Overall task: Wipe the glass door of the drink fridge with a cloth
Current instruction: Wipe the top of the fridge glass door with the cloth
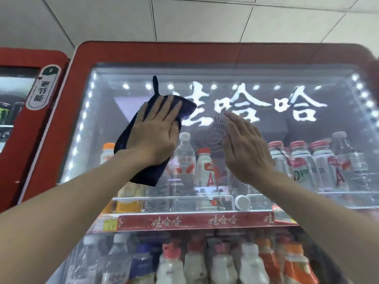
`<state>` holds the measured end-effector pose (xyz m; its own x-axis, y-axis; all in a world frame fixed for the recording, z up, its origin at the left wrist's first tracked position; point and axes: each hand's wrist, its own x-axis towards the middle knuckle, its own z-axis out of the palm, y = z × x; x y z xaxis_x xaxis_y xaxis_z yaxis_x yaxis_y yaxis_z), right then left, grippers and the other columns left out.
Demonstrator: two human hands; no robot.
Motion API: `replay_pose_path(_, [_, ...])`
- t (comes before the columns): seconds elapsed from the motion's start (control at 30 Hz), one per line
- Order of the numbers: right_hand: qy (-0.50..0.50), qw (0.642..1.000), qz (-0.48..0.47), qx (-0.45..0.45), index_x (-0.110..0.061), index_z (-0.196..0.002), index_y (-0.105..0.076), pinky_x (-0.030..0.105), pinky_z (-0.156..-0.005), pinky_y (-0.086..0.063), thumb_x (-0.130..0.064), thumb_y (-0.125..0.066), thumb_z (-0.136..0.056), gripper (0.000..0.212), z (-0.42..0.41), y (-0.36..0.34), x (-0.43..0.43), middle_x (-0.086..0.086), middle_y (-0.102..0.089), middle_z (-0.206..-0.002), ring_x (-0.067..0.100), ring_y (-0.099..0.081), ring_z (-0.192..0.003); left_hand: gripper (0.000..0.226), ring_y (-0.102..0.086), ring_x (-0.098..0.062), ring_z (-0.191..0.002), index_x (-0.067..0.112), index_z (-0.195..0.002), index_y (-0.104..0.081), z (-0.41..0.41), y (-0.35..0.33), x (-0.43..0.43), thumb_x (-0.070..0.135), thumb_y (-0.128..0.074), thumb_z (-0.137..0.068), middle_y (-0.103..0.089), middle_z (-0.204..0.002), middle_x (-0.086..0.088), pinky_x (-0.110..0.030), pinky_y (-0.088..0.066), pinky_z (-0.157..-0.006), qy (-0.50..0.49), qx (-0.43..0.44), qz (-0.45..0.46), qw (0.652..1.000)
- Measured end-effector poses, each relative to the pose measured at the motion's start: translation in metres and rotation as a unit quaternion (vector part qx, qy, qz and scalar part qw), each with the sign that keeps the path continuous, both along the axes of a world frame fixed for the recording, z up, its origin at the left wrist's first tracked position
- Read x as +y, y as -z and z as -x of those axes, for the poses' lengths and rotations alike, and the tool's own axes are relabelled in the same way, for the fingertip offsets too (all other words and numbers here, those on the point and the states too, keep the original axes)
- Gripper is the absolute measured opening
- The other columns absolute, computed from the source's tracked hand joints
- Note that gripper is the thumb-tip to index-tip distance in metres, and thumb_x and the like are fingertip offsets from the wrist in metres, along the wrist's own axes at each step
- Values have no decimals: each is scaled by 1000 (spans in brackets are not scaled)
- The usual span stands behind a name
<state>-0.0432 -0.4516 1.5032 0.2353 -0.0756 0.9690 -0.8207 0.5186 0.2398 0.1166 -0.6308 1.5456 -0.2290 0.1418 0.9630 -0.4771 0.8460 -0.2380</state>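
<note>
Navy cloth lies spread under the left hand, which reaches up on a bare forearm from the lower left corner. The fingers are straight and slightly fanned, gripping nothing and pressing the fabric flat against the glass door. The cloth shows beyond the fingertips, where a narrow tail sticks upward. It also shows along the outer edge of the hand and below the heel of the palm, where it hangs loose. The right hand is raised just beside it, apart from the cloth, with its fingers straight, close together and holding nothing. Whether it touches the glass cannot be told.

Large white lettering runs across the upper part of the door. Behind the glass stand bottles on a shelf with a red price strip, and more bottles fill the row below. A round fan grille sits on the back wall. The red fridge frame surrounds the door, a second fridge stands to the left, and a panelled ceiling is above.
</note>
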Motion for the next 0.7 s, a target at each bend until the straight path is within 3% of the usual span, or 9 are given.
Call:
replay_pose_path(0.17, [-24, 1000, -4, -4, -5, -151, -43, 47, -122, -31, -37, -17, -103, 63, -4, 3, 2, 11, -44, -158, 25, -39, -147, 62, 10, -7, -156, 32, -162, -6, 9, 20, 10, 44, -11, -101, 3, -170, 10, -40, 8, -126, 13, -1, 3, 1000])
replay_pose_path(0.3, [-95, 995, -19, -15, -5, -148, -49, 36, -123, -25, -30, -25, -102, 57, -7, 3, 5, 9, -46, -157, 22, -38, -147, 59, -2, -16, -158, 25, -162, -17, 27, 85, 31, 42, -18, -106, -9, -170, 3, -49, -10, -127, 7, -72, 122, 990])
replay_pose_path(0.37, [-143, 989, -3, -33, -5, -145, -53, 32, -120, -27, -26, -30, -103, 53, -6, -2, 13, 9, -48, -155, 21, -40, -145, 57, -3, -17, -158, 25, -162, -17, 26, 91, 27, 41, -20, -108, -9, -170, 2, -48, -10, -127, 10, -125, 170, 977])
replay_pose_path(0.47, [-73, 996, 43, -29, -3, -144, -53, 40, -117, -33, -26, -31, -104, 51, 10, -6, 30, 13, -50, -153, 24, -43, -143, 57, 0, -14, -158, 28, -163, -14, 19, 53, 19, 42, -15, -107, -7, -170, 4, -43, -5, -127, -2, -159, 207, 965])
replay_pose_path(0.57, [-24, 999, 20, -19, -4, -149, -47, 35, -121, -27, -28, -28, -105, 53, 27, -3, 42, 11, -45, -158, 22, -38, -148, 62, 6, -10, -157, 31, -162, -6, 18, 1, 25, 46, -4, -102, 1, -170, 7, -41, 2, -127, 1, -123, 146, 982])
replay_pose_path(0.7, [-62, 998, 13, -26, -9, -151, -47, 35, -123, -28, -30, -28, -106, 53, 32, -2, 46, 5, -43, -160, 16, -35, -150, 63, 15, -7, -155, 33, -161, 2, 34, -20, 43, 45, -3, -100, 10, -170, 10, -41, 9, -126, 7, -82, 78, 994])
